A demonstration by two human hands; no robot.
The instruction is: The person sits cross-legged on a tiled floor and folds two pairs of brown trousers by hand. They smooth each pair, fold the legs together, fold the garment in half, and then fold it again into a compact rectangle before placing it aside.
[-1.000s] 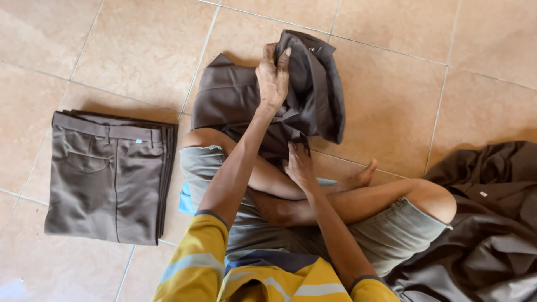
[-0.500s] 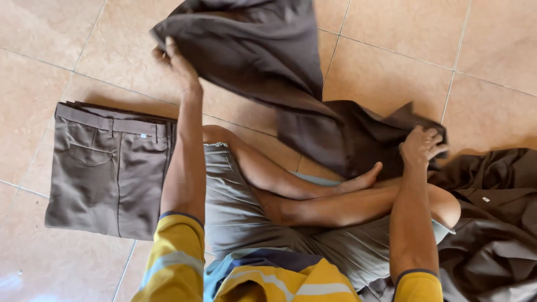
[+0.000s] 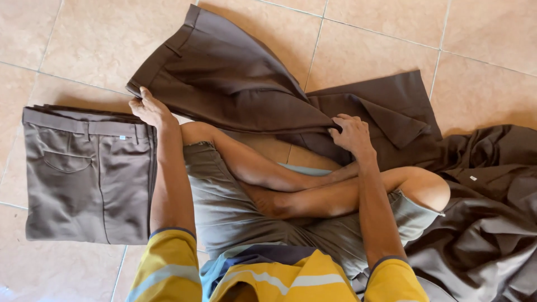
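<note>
Dark brown trousers [image 3: 240, 84] lie spread across the tiled floor [image 3: 72, 39], far of the seated person's crossed legs [image 3: 291, 184]. Left hand [image 3: 150, 109]: fingers closed on the waistband corner at the left. Right hand [image 3: 351, 133]: fingers pinching a fold of the same trousers near the middle. Folded grey-brown trousers [image 3: 86, 173] sit flat at the left, just beside the left forearm. A heap of dark garments [image 3: 486, 223] lies at the right, near the knee.

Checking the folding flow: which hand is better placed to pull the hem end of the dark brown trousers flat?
Probably the right hand: it grips the dark brown trousers mid-leg, nearest the rumpled hem. The left hand pins the waistband.
</note>
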